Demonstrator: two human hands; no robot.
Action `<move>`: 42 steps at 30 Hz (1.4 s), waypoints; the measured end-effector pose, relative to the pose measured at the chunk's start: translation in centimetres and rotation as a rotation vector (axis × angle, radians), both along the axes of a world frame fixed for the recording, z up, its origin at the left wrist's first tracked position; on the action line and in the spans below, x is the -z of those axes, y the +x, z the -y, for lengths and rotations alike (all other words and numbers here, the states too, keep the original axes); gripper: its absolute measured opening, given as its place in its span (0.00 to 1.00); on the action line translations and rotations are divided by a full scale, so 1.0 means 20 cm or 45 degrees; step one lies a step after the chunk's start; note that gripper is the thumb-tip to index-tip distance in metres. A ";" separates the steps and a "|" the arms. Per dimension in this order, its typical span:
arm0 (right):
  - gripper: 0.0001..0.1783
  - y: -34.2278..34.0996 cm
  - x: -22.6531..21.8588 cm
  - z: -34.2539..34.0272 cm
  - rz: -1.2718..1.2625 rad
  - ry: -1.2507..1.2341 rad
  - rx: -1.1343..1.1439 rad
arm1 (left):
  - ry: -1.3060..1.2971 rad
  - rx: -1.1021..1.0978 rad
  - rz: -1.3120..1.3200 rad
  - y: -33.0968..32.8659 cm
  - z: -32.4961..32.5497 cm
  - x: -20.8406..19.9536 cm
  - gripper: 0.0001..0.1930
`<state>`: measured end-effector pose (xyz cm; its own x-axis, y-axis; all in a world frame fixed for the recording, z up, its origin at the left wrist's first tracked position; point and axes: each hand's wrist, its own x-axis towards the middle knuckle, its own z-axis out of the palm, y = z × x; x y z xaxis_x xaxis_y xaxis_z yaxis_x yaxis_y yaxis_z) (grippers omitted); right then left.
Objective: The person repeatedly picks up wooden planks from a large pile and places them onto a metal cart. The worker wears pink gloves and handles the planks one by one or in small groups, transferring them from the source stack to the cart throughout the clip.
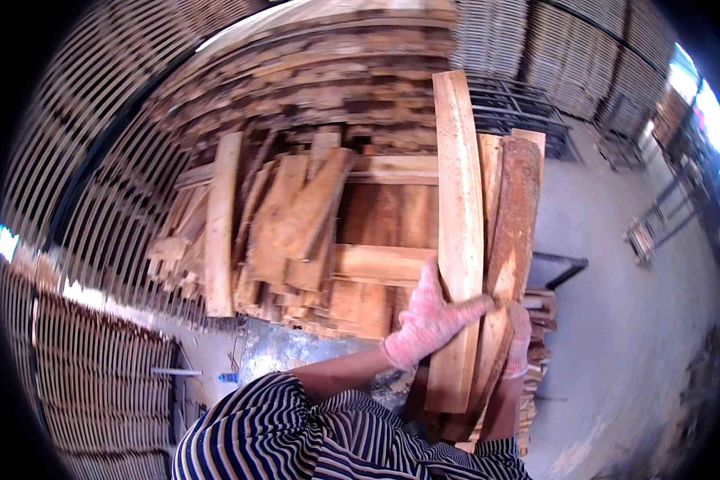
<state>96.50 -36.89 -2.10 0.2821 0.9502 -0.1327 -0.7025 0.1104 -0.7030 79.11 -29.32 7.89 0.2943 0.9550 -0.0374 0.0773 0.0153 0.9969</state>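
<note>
Both my hands wear pinkish knit gloves and hold a bundle of long wooden planks upright in front of me, on the right. My left hand [434, 322] wraps the near pale plank [459, 200] from its left side, thumb and fingers apart around it. My right hand [518, 340] grips the bundle from the right, partly hidden behind a bark-edged plank [514, 216]. Further planks show between and behind these two. The lower ends of the bundle reach down toward my striped clothing.
A heap of loose planks [296, 216] lies ahead on the left, beside neatly laid boards [388, 264]. Behind rises a tall timber stack [312, 80]. More stacked wood [540, 328] stands right of my bundle. Grey floor [608, 320] stretches right, with a metal frame [642, 240].
</note>
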 end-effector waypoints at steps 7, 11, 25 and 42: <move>0.41 -0.70 -0.26 -0.92 1.410 -0.238 0.171 | 0.371 -0.243 -1.096 -0.57 -0.47 -0.17 0.45; 0.30 -0.76 -0.14 -1.15 1.664 0.122 0.355 | 0.388 -0.196 -0.801 -0.69 -0.56 -0.17 0.32; 0.38 -0.96 -0.43 -0.84 1.914 0.492 0.410 | -0.236 -0.417 -0.002 -1.58 -0.27 -0.31 0.43; 0.62 -2.21 -1.07 -1.13 1.648 0.742 -0.405 | 0.585 -0.655 0.439 -2.24 -0.89 -0.64 0.34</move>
